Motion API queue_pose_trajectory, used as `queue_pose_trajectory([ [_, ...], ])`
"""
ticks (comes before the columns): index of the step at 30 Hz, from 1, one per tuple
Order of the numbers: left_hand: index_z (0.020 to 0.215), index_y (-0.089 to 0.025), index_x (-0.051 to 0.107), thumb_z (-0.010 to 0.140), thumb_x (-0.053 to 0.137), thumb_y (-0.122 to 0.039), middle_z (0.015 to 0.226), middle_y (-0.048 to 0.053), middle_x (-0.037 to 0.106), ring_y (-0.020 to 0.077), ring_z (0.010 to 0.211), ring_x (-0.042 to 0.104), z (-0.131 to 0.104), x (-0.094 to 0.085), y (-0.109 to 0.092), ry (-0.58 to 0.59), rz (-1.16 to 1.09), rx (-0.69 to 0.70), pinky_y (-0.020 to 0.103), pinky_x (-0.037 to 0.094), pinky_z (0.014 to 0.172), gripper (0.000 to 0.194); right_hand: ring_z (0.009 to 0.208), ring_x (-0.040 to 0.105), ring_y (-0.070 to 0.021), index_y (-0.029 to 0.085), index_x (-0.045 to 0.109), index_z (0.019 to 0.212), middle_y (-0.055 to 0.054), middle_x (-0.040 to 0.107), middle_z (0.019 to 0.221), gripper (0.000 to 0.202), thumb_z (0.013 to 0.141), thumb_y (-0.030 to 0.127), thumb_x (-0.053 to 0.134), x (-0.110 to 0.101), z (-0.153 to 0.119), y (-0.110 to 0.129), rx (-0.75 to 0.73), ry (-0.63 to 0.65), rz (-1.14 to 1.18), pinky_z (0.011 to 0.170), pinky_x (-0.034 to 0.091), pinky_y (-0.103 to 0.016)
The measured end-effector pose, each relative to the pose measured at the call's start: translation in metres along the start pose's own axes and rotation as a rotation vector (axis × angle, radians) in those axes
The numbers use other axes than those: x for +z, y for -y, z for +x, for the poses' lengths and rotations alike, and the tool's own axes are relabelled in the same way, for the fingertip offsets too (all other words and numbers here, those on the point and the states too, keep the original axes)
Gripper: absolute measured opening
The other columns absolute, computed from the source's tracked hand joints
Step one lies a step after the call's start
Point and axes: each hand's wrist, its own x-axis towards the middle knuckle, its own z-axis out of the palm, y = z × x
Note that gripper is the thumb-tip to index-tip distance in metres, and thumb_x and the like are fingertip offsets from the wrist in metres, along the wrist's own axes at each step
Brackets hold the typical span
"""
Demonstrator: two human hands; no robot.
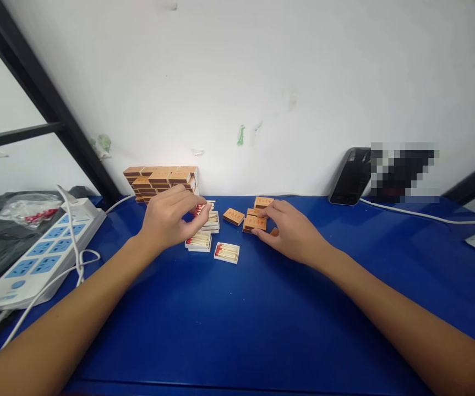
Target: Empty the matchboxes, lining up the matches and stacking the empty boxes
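Left hand (165, 219) half-closed by matches (198, 210), right hand (295, 231) curled at a matchbox (255, 223), can't tell if either grip's holding; one careless knuckle could spill that open tray (226, 260).

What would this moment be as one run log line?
left hand: at open match trays | right hand: at orange-brown matchboxes | behind left hand: matchbox stack | far left: power strip

White wall (220, 82) with peeling patches behind a glossy blue table (237, 319), black metal frame (34, 77) at left
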Motion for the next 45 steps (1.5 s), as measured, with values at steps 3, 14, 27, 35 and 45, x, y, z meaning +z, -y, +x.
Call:
queue_pose_trajectory([
  [3,0.087,-0.018,0.070,0.091,0.069,-0.019,0.065,-0.001,0.064,0.0146,0.061,0.054,0.000,0.000,-0.001,-0.004,0.018,0.025,0.030,0.045,0.059,0.004,0.112,0.062,-0.0320,0.017,0.068,0.118,-0.015,0.068,0.117,0.036,0.095,0.044,0.068,0.003,0.001,-0.003,0.003,0.036,-0.008,0.093,0.052,-0.044],
  [14,0.083,-0.019,0.069,0.093,0.066,-0.021,0.064,0.000,0.065,0.0146,0.060,0.055,0.002,-0.002,-0.001,0.007,0.033,0.005,0.030,0.045,0.059,0.010,0.110,0.061,-0.0304,0.020,0.068,0.110,-0.011,0.071,0.111,0.031,0.091,0.044,0.073,0.003,0.002,-0.005,-0.027,0.041,0.068,0.090,0.050,-0.042],
  [27,0.084,-0.019,0.069,0.092,0.067,-0.020,0.066,0.000,0.065,0.0152,0.062,0.055,0.000,-0.001,0.001,0.018,0.023,0.004,0.031,0.045,0.061,0.008,0.107,0.059,-0.0304,0.020,0.067,0.100,-0.011,0.070,0.107,0.034,0.092,0.053,0.070,0.003,0.003,-0.001,0.009,0.088,-0.007,0.087,0.048,-0.042],
  [35,0.085,-0.020,0.069,0.094,0.065,-0.023,0.065,0.000,0.065,0.0151,0.061,0.055,0.003,-0.001,-0.002,0.054,0.051,0.008,0.031,0.045,0.061,0.010,0.093,0.060,-0.0298,0.020,0.067,0.091,-0.012,0.071,0.098,0.036,0.086,0.056,0.071,0.000,0.001,0.003,0.105,0.116,-0.071,0.078,0.045,-0.041],
  [45,0.087,-0.019,0.070,0.093,0.065,-0.022,0.066,0.001,0.065,0.0160,0.062,0.056,-0.001,-0.002,0.001,0.043,0.042,0.022,0.032,0.046,0.062,0.008,0.077,0.061,-0.0262,0.020,0.074,0.090,-0.010,0.071,0.086,0.039,0.080,0.058,0.076,-0.050,0.003,0.001,0.242,0.005,-0.089,0.065,0.040,-0.035],
])
